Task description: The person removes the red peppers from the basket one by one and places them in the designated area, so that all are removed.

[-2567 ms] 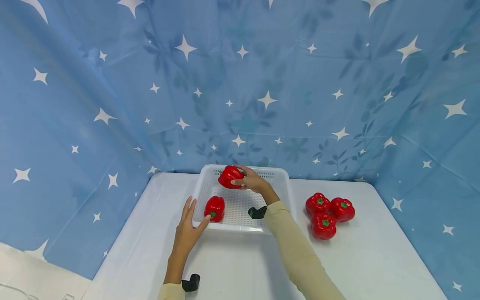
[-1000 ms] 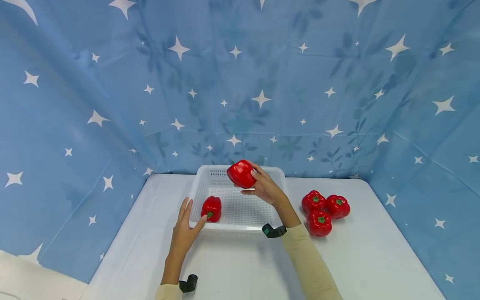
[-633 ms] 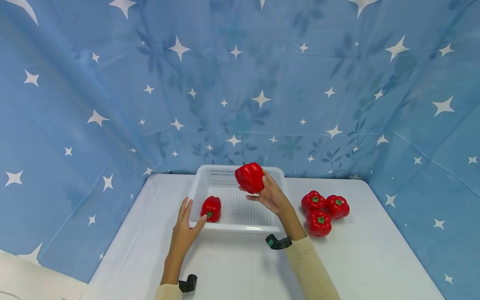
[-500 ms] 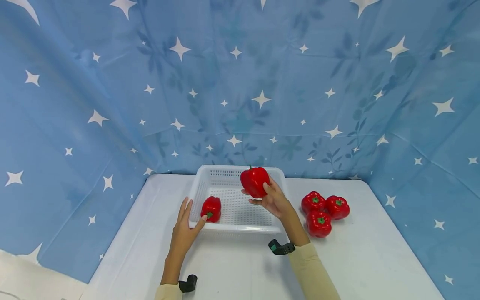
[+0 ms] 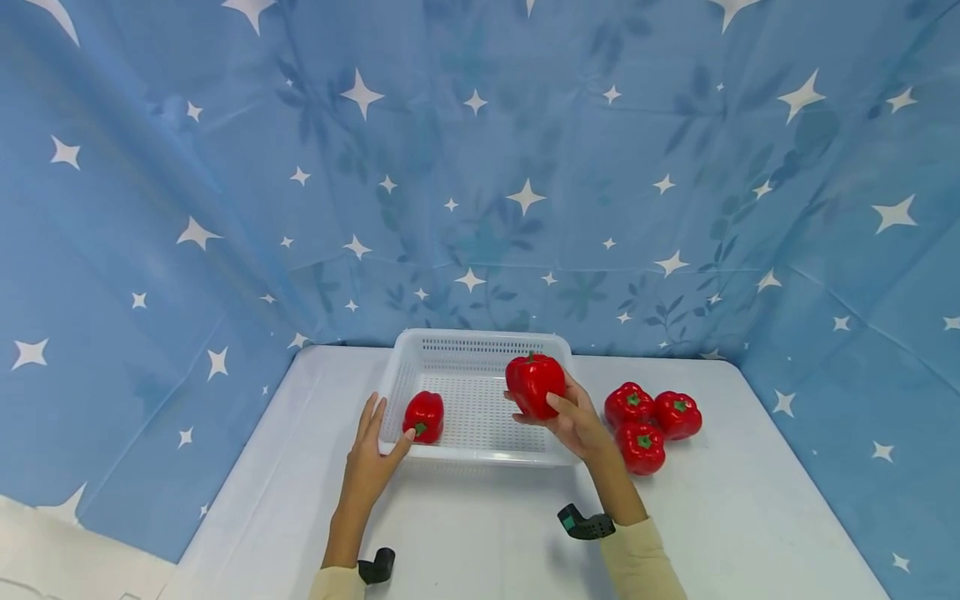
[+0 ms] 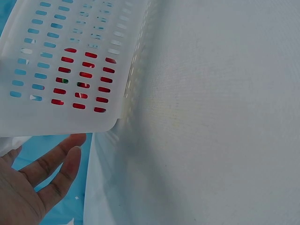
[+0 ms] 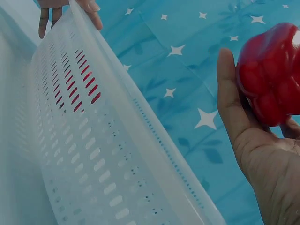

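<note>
My right hand (image 5: 581,423) grips a red bell pepper (image 5: 534,385), held stem upward above the right part of a white perforated basket (image 5: 480,456). In the right wrist view the same pepper (image 7: 272,75) rests between fingers and thumb, beside the basket wall (image 7: 98,140). Another red bell pepper (image 5: 424,415) lies in the basket's front left corner, its green stem toward me. At that corner my left hand (image 5: 367,462) spreads its fingers, thumb at the rim. The left wrist view has the hand (image 6: 42,187) just by the basket's corner (image 6: 56,117), with red showing through the slots.
Several more red bell peppers stand bunched on the white table (image 5: 750,500), right of the basket; one is the front pepper (image 5: 640,448). A blue star-patterned curtain (image 5: 480,167) closes off the back and sides. Each wrist wears a black camera, such as the right one (image 5: 585,523).
My right hand has lifted its bell pepper from the basket's back, turned it stem upward and brought it right and toward me. The left hand stays at the basket's corner.
</note>
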The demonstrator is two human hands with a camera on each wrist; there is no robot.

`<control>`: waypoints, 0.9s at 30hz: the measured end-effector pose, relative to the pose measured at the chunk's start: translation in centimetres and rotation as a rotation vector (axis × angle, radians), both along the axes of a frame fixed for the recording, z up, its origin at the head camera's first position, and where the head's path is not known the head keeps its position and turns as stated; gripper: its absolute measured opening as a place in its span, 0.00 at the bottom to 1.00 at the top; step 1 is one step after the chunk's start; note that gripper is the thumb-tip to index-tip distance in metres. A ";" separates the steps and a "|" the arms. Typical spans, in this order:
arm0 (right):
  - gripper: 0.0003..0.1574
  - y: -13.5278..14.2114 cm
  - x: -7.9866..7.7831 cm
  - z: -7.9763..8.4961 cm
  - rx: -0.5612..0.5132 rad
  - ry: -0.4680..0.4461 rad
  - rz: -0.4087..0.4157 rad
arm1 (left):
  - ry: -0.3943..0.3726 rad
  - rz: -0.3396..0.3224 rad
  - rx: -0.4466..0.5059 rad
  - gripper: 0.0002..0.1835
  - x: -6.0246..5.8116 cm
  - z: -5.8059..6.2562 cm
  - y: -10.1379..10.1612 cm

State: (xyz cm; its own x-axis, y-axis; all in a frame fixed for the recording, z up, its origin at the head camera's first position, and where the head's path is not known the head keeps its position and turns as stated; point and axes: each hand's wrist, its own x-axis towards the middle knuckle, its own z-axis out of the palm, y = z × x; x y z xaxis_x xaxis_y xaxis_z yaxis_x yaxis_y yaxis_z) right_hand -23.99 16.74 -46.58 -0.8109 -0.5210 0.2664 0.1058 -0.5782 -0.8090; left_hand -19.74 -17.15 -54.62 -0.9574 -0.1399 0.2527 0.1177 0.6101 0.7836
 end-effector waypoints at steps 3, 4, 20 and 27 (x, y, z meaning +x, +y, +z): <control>0.40 0.6 0.8 0.0 0.024 0.020 -0.085 | 0.002 0.001 -0.002 0.45 0.0 0.0 0.0; 0.41 0.8 1.1 0.0 0.044 0.029 -0.123 | 0.003 0.002 0.000 0.45 0.0 0.0 0.1; 0.51 3.5 5.8 -1.4 0.408 0.100 -0.499 | -0.024 -0.001 0.006 0.46 0.0 0.2 0.1; 0.53 4.8 7.7 -2.3 0.448 0.089 -0.530 | -0.016 -0.003 -0.003 0.46 0.0 0.1 0.1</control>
